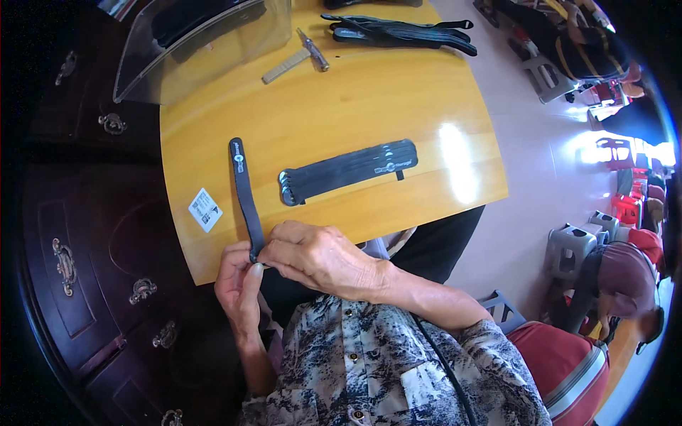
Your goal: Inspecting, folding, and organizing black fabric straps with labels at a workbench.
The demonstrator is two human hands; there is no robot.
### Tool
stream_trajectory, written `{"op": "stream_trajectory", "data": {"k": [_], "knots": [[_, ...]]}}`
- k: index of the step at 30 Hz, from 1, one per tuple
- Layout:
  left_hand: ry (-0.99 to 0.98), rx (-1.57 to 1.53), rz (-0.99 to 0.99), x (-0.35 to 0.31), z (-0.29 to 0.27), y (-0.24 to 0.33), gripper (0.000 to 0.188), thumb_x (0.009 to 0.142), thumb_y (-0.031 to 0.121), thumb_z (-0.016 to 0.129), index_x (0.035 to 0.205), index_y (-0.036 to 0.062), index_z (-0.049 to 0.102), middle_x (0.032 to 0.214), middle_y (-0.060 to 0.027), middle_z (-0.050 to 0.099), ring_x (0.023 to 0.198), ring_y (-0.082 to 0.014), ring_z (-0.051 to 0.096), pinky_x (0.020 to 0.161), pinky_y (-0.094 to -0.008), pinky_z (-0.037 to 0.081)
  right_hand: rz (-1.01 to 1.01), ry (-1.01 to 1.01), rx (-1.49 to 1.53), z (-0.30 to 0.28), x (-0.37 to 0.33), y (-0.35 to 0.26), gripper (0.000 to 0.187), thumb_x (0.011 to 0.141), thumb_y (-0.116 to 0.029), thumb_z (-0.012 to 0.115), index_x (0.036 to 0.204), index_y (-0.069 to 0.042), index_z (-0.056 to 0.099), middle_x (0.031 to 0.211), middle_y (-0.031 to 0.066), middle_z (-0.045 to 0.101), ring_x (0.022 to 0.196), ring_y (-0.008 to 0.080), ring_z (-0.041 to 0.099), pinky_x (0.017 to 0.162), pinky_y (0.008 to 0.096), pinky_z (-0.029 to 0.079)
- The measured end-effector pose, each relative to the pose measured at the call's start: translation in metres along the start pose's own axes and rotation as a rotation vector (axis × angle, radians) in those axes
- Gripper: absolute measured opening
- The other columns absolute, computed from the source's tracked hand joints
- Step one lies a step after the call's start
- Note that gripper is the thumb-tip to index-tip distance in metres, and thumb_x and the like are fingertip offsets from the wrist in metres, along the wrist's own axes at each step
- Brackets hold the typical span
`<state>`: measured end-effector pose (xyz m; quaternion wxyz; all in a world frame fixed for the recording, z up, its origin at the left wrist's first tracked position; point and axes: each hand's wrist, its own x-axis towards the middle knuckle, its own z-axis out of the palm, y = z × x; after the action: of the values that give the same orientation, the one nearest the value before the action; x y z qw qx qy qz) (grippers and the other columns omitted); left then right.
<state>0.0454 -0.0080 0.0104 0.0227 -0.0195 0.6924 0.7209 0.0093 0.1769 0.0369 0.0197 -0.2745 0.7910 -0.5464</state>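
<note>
A single narrow black strap stretches from the table's near left edge toward the far side, its rounded far end lying on the wood. Both hands pinch its near end. My left hand has thumb and fingers closed on it from below, and my right hand grips it from the right, fingertips touching the left ones. The exact fold between the fingertips is hidden. To the right lies a fanned stack of similar black straps, with round looped ends at its left. A white printed label rests left of the held strap.
On the yellow wooden table, a bundle of black straps, a pen-like tool and a tan strip lie at the far side. A clear plastic bin stands far left. Dark drawers flank the left; a grey stool stands right.
</note>
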Motion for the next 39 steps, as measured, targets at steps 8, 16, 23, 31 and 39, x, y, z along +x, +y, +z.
{"op": "stream_trajectory", "data": {"k": [8, 16, 23, 31, 39], "knots": [[-0.011, 0.001, 0.029, -0.002, -0.001, -0.009, 0.013, 0.085, 0.000, 0.054, 0.099, -0.0016, 0.051, 0.105, -0.0068, 0.048, 0.095, -0.0124, 0.048, 0.087, -0.0261, 0.039, 0.032, 0.000, 0.002, 0.013, 0.001, 0.009, 0.011, 0.083, -0.011, 0.060, 0.090, -0.003, 0.057, 0.082, 0.0117, 0.054, 0.077, 0.0311, 0.058, 0.064, 0.0391, 0.048], [-0.025, 0.007, 0.066, 0.001, -0.003, 0.000, 0.014, 0.086, 0.000, 0.052, 0.100, -0.0013, 0.051, 0.107, -0.0082, 0.049, 0.098, -0.0136, 0.050, 0.090, -0.0280, 0.039, 0.073, 0.032, 0.047, 0.018, 0.011, 0.002, 0.011, 0.081, -0.009, 0.058, 0.087, -0.001, 0.053, 0.080, 0.0159, 0.054, 0.073, 0.0360, 0.057, 0.064, 0.0410, 0.048], [0.084, 0.015, 0.100, 0.001, 0.000, -0.006, 0.011, 0.087, 0.000, 0.050, 0.097, -0.0008, 0.052, 0.106, -0.0096, 0.051, 0.097, -0.0157, 0.051, 0.091, -0.0287, 0.038, 0.089, 0.032, 0.156, 0.019, 0.019, 0.005, 0.011, 0.079, -0.007, 0.056, 0.084, 0.001, 0.051, 0.077, 0.0181, 0.055, 0.072, 0.0378, 0.057, 0.064, 0.0418, 0.047], [0.093, 0.067, 0.086, 0.001, -0.005, -0.004, 0.013, 0.088, 0.000, 0.051, 0.101, -0.0020, 0.053, 0.106, -0.0087, 0.052, 0.097, -0.0155, 0.052, 0.091, -0.0282, 0.039, 0.089, -0.046, 0.208, 0.018, 0.025, 0.008, 0.013, 0.078, -0.009, 0.056, 0.083, 0.002, 0.050, 0.078, 0.0192, 0.055, 0.075, 0.0384, 0.057, 0.066, 0.0423, 0.047], [0.113, 0.065, 0.144, 0.001, -0.001, -0.008, 0.013, 0.088, -0.001, 0.052, 0.101, -0.0022, 0.053, 0.104, -0.0076, 0.053, 0.100, -0.0147, 0.053, 0.091, -0.0274, 0.041, 0.109, 0.013, 0.232, 0.027, 0.022, 0.012, 0.014, 0.076, -0.007, 0.058, 0.084, 0.002, 0.050, 0.077, 0.0186, 0.055, 0.072, 0.0375, 0.057, 0.063, 0.0414, 0.047]]}}
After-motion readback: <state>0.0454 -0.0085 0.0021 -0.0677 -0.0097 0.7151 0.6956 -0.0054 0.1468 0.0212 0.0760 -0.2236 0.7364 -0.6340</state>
